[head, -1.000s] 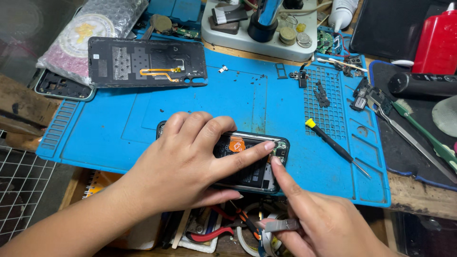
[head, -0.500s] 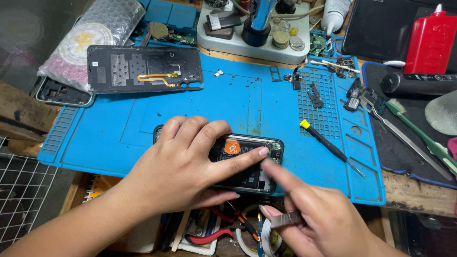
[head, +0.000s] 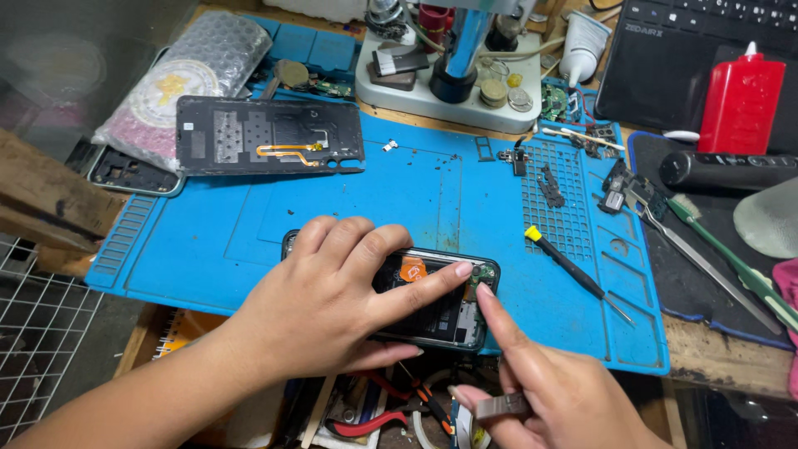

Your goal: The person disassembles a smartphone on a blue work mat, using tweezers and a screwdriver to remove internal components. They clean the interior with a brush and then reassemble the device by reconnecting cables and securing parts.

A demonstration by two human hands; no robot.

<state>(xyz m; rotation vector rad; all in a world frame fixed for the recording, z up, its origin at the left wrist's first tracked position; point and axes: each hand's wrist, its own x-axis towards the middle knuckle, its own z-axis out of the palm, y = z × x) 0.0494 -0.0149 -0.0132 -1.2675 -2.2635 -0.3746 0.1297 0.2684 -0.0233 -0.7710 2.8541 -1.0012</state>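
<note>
1. Two hands at the near edge of the blue mat (head: 249,241); opened phone (head: 440,320) flat there, back off, insides up.
2. Left hand (head: 332,308) spread over phone, fingers pressed flat on it, index fingertip near the orange tab (head: 413,269) at the top end.
3. Right hand (head: 540,391): index finger extended, tip touching the phone's top right corner; other fingers curled, pinching a small grey tool (head: 501,405).
4. Judged step: steadying the phone and probing a part at that corner.
5. Next move, as judged: light, exact fingertip pressure, phone held steady.
6. Off to the side: removed back cover (head: 270,135) at mat's far left; yellow-capped screwdriver (head: 573,273) toward right edge.
</note>
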